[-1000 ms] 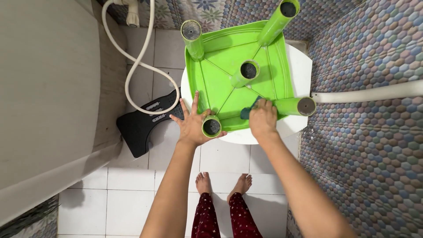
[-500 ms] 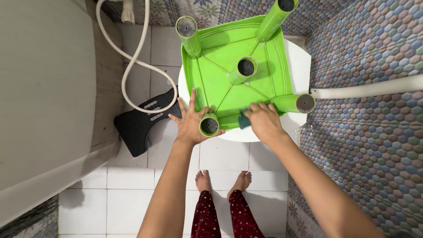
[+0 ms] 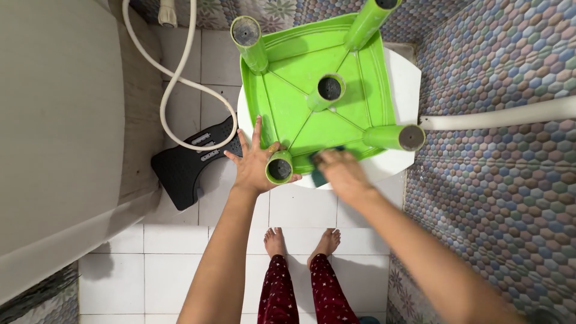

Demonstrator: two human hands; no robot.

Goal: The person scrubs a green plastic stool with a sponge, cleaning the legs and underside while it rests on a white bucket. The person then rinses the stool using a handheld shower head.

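Right hand (image 3: pixel 337 172), motion-blurred, curled around a dark teal scrub pad (image 3: pixel 318 176), pressed at the near rim of the upturned green stool (image 3: pixel 318 102). Left hand (image 3: pixel 257 161) spread flat, fingers open, palm against the stool's near-left corner beside the near leg (image 3: pixel 279 167), gripping nothing. Stool lies legs-up on a white round seat (image 3: pixel 408 84), overhanging it on the left. White hose (image 3: pixel 174 84) loops on the floor tiles (image 3: pixel 180 264) to the left, black footstool (image 3: pixel 189 159) just beside. Bare feet (image 3: pixel 300 240) below. Risk: the stool looks only braced by the palm, so hard scrubbing could skid it off the seat; tiles may be wet, slip hazard.
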